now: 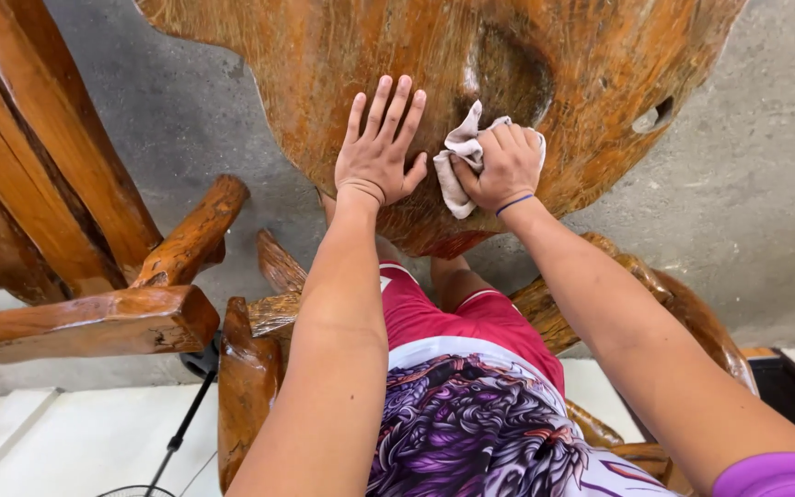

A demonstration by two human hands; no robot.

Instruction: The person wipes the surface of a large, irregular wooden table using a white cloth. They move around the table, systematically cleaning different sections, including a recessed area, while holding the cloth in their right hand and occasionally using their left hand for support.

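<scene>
My left hand lies flat, fingers spread, on the glossy brown top of an irregular wooden slab table. Just to its right, my right hand is closed on a crumpled pale cloth pressed against the table surface near its front edge. A dark hollow knot in the wood sits right above the cloth. A thin blue band circles my right wrist.
A heavy rustic wooden chair stands at the left, and wooden armrests flank my seat. A small hole pierces the table's right side. Grey concrete floor lies beneath; a fan stand is at lower left.
</scene>
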